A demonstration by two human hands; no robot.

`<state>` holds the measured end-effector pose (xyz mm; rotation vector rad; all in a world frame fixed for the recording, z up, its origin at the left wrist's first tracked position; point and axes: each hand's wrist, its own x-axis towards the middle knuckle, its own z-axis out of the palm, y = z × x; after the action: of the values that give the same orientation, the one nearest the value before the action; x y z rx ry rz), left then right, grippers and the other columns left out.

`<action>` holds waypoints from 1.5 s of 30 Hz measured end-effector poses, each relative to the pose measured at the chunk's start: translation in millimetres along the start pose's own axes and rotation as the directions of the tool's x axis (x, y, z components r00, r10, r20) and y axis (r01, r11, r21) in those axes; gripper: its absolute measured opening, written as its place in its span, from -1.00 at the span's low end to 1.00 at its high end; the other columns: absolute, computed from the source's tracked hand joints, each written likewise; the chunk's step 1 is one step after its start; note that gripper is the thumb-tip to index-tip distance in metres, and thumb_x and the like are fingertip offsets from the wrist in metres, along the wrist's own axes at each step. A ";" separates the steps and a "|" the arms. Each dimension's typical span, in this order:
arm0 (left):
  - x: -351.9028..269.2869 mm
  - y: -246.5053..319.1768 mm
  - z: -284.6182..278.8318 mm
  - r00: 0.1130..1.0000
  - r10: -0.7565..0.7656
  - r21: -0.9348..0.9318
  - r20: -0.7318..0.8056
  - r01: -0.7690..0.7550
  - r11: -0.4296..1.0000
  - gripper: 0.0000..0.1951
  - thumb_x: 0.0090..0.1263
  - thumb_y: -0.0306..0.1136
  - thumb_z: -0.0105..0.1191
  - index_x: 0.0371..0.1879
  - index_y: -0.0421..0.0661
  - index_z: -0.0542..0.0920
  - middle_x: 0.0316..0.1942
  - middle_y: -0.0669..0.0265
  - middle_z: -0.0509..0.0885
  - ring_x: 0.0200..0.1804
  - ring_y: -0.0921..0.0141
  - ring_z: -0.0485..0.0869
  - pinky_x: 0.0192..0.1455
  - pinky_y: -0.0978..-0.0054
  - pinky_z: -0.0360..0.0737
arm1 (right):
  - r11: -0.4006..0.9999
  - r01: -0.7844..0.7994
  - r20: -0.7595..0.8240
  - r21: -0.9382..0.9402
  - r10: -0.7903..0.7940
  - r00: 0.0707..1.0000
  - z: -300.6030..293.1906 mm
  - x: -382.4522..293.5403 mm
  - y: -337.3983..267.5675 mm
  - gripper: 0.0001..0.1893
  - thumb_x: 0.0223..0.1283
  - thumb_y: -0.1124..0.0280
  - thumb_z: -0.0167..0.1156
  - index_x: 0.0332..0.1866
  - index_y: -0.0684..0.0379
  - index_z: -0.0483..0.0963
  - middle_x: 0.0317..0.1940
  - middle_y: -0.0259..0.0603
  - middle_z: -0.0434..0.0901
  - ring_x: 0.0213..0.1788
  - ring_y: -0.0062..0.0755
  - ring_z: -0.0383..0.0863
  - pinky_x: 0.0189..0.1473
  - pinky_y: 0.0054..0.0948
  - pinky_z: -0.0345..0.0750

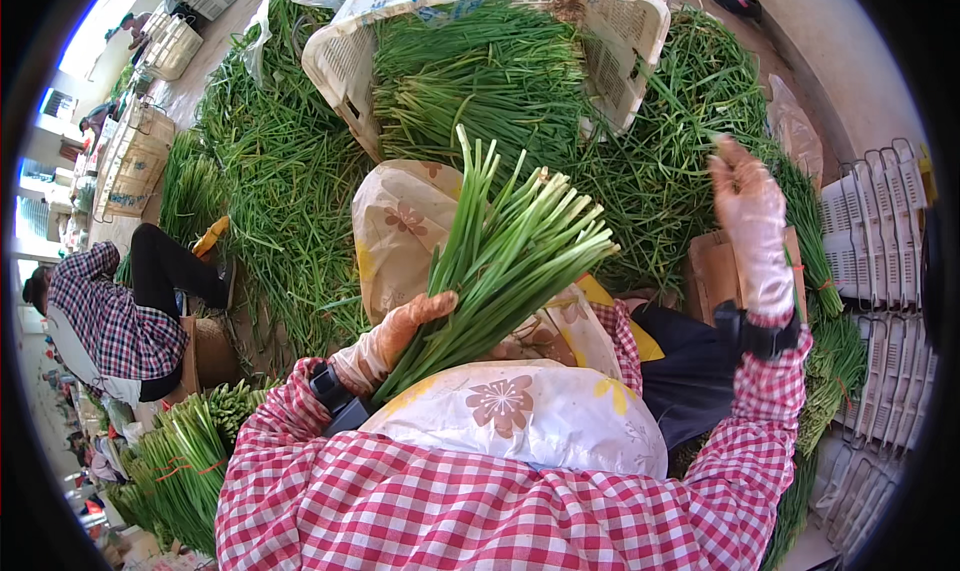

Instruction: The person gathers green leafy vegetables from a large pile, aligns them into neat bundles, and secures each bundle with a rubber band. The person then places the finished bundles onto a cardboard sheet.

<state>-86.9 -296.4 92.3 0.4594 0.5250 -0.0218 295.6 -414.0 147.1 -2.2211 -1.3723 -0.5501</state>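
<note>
My left hand [401, 331], in a soiled pale glove, is closed around a thick bunch of green garlic chives [495, 271] above my lap. The pale cut ends of the bunch point up and to the right. My right hand [742, 188], gloved too, is raised at the right over loose chives [697, 98]; it is blurred, its fingers look partly bent, and I see nothing held in it. Ahead of me a white plastic crate [337, 68] lies on its side with many chives [480, 83] inside. A flowered apron [502, 406] covers my lap.
Loose chives [285, 196] heap at the left. Banded bunches [187, 451] lie at lower left, others [817, 248] at right. A cardboard box [709, 271] is below my right hand. White crates [870, 233] stack at far right. A co-worker [120, 308] sits at left.
</note>
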 end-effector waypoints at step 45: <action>7.1 4.7 17.5 0.997 -0.020 -0.058 0.074 0.024 0.998 -0.30 0.38 -0.01 0.06 0.36 -0.25 0.25 0.24 -0.07 0.46 0.17 0.04 0.55 0.27 0.10 0.48 | 0.897 0.284 0.346 0.337 -0.399 0.849 7.4 -34.5 -90.2 -0.54 -0.14 0.03 0.41 -0.09 -0.01 0.59 0.06 -0.35 0.47 0.21 -0.25 0.34 0.31 -0.08 0.13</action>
<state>-71.7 -299.0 104.3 0.3935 0.4571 -0.0443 200.3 -399.2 138.0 -1.9329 -1.9549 0.0122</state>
